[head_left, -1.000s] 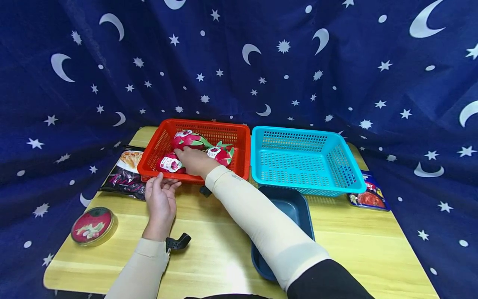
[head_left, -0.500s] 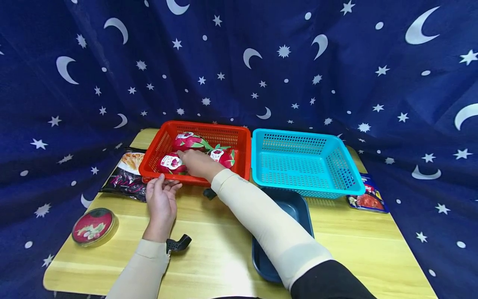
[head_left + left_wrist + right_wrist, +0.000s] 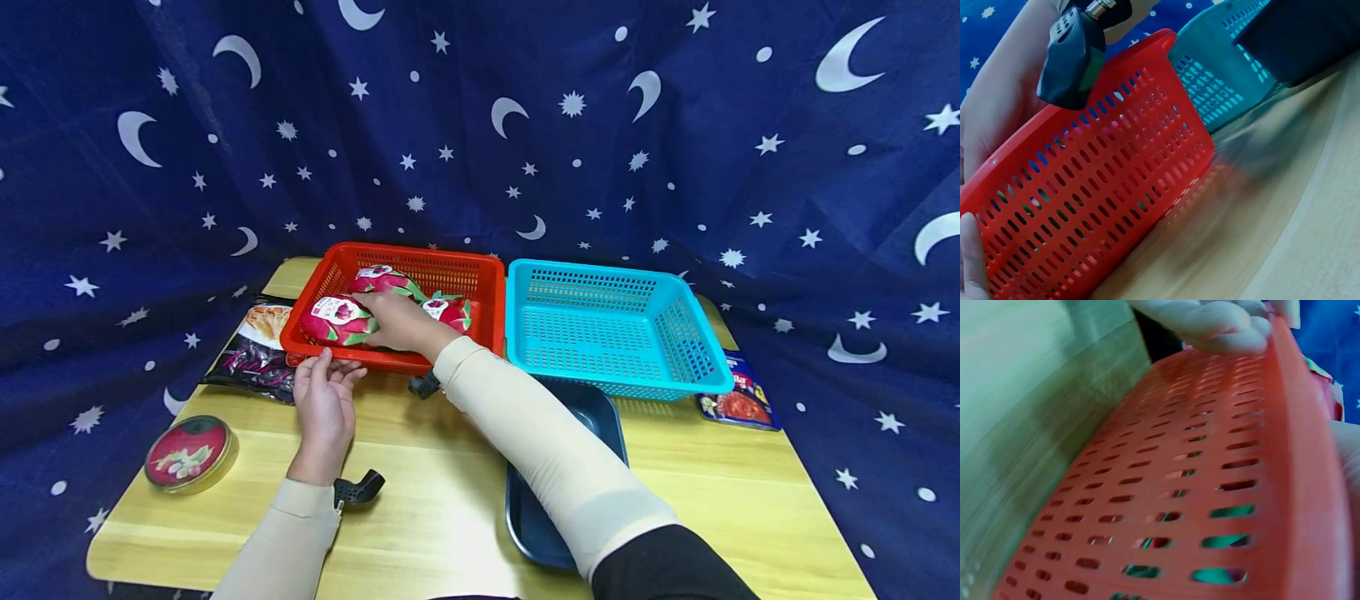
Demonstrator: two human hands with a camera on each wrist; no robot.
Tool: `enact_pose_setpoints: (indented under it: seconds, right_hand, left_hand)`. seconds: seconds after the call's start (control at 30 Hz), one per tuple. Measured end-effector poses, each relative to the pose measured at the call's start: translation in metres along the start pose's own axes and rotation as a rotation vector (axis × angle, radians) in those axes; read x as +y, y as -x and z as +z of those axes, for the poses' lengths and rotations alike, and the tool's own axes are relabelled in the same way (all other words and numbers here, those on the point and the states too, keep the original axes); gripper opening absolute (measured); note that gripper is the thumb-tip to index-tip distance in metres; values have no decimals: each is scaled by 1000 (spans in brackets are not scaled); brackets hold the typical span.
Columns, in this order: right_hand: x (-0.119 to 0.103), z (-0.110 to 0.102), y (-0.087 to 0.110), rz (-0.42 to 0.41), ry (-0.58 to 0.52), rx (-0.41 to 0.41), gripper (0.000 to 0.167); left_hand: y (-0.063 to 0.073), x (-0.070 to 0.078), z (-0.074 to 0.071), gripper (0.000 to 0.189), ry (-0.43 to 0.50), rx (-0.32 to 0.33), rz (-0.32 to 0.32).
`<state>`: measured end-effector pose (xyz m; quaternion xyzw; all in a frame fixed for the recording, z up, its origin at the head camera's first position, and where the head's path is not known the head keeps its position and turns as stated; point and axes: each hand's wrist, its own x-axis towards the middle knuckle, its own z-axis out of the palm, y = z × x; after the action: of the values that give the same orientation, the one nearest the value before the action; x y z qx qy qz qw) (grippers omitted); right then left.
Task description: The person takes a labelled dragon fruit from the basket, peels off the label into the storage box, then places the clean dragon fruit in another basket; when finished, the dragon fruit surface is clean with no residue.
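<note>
In the head view, my right hand (image 3: 405,323) reaches into the red basket (image 3: 491,308) and grips a dragon fruit (image 3: 336,320) with a white label at its near left. Two more labelled dragon fruits lie there: one at the back (image 3: 378,278), another dragon fruit (image 3: 452,314) right of the hand. My left hand (image 3: 324,412) holds the basket's near rim. The right wrist view shows its fingers (image 3: 1219,325) against the outer wall, just below the rim. Fruit colours show only through the slots in the left wrist view of the red basket (image 3: 1091,181).
A turquoise basket (image 3: 517,333) stands right of the red one. A dark blue tray (image 3: 536,525) lies partly beneath my right arm. At left are a dark food packet (image 3: 255,354) and a round tin (image 3: 187,454); a blue packet (image 3: 742,396) sits at right.
The near-left dragon fruit has risen and turned in my right hand, its label now higher and more of its green tips showing. My left hand stays at the rim.
</note>
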<state>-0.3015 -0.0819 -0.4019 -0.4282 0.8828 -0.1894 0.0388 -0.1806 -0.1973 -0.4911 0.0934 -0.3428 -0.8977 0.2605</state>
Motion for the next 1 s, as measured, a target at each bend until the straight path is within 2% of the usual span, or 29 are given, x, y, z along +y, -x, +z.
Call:
enact_pose_setpoints:
  seconds: [0.17,0.33,0.57,0.8,1.0]
  right_hand:
    - [-4,-7,1,25,-44,28,87]
    - [-6,-18,5,-6,-88,89,87]
    - [-12,-48,17,-39,-230,164,91]
    - [-16,-72,46,-51,-284,117,92]
    - [-17,-76,80,-92,-222,74,89]
  left_hand:
    - [0,-1,1,14,-3,8,2]
    - [-1,-1,-1,15,-4,-5,4]
    - [-1,-2,-3,15,31,-26,16]
    - [-1,-3,-2,10,33,-21,27]
    - [1,-3,-2,10,7,-2,38]
